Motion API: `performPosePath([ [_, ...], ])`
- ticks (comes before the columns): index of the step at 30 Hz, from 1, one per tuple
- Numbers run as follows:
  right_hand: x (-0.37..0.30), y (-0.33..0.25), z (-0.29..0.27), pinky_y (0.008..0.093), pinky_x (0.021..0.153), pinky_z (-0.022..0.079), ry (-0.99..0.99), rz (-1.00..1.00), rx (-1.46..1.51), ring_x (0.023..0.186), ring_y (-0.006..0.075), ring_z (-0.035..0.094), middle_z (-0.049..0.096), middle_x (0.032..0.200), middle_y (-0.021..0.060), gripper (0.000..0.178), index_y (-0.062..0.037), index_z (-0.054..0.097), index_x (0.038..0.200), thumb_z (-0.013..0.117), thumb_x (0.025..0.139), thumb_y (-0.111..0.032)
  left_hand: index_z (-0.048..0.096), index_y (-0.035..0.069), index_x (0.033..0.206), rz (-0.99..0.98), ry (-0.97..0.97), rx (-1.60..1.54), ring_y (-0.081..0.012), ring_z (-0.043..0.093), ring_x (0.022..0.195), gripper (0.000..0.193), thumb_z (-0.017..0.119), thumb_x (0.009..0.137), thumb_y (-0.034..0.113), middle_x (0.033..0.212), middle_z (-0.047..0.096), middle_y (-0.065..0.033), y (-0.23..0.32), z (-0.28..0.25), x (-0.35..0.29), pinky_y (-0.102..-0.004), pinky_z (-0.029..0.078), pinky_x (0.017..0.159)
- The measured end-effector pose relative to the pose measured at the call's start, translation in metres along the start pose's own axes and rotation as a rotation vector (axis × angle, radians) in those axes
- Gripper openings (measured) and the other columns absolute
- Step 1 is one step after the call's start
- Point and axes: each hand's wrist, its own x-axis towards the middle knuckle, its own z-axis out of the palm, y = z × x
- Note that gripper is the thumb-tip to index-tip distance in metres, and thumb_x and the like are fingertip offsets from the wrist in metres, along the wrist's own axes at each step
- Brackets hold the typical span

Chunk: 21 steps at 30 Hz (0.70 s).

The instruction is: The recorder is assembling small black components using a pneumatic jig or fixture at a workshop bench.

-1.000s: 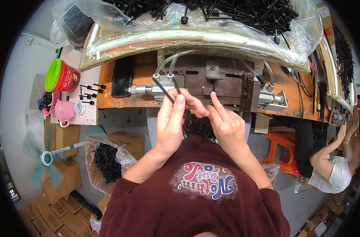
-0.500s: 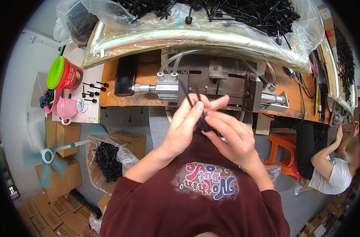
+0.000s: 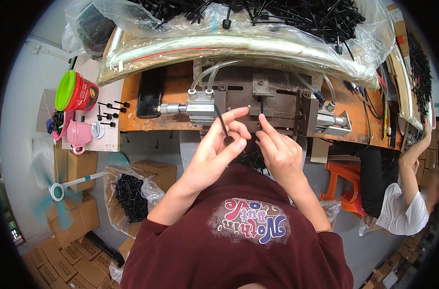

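Slim black plastic rod (image 3: 262, 105) points away in grey metal fixture (image 3: 261, 85); right hand (image 3: 280, 155) nearer, at its close end, grip unclear. Left hand (image 3: 212, 151) grasps black knobbed rod (image 3: 220, 116).

I saw the left hand (image 3: 210, 150) half-curled, its index finger (image 3: 236, 114) aimed at two o'clock; the right hand (image 3: 280, 153) stretched its index finger toward eleven.
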Motion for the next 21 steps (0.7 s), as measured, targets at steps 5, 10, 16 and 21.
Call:
performPosePath([
  [5,0.010,-0.005,-0.004,0.0288,0.057,0.051,-0.042,0.013,-0.068,0.057,0.0177,0.063,0.066,0.121,0.0184,0.021,-0.0001,0.064,0.089,0.066,0.069,-0.005,0.024,-0.004,0.150,0.110,-0.013,-0.068,-0.0273,0.055,0.123,0.062,0.049,0.093,-0.008,0.127,0.051,-0.0154,0.003,0.004,-0.002,-0.0387,0.045,0.105],
  [10,0.012,-0.006,-0.011,0.0289,0.056,0.051,-0.098,0.022,-0.076,0.054,0.0188,0.063,0.067,0.116,0.0188,0.022,-0.0003,0.065,0.090,0.069,0.070,-0.006,0.055,-0.005,0.131,0.175,0.133,0.205,-0.0208,0.067,0.103,0.043,0.059,0.089,-0.011,0.122,0.060,-0.0160,0.009,0.010,-0.008,-0.0301,0.054,0.093],
  [16,0.021,-0.007,-0.030,0.0236,0.053,0.050,-0.029,0.515,0.881,0.061,0.0107,0.065,0.071,0.096,0.0113,0.024,0.0009,0.065,0.110,0.068,0.090,-0.012,0.073,0.002,0.102,0.428,0.068,0.724,-0.0203,0.068,0.099,0.028,0.077,0.074,-0.001,0.115,0.064,-0.0131,0.014,0.003,-0.018,-0.0309,0.058,0.082],
  [21,0.033,-0.003,-0.044,0.0222,0.055,0.049,-0.044,0.746,1.520,0.063,0.0124,0.065,0.070,0.089,0.0131,0.026,0.0047,0.064,0.111,0.053,0.101,-0.017,0.073,0.001,0.099,0.597,-0.066,0.854,-0.0261,0.068,0.098,0.029,0.079,0.071,0.005,0.118,0.067,-0.0152,0.008,0.007,-0.016,-0.0333,0.056,0.080],
])
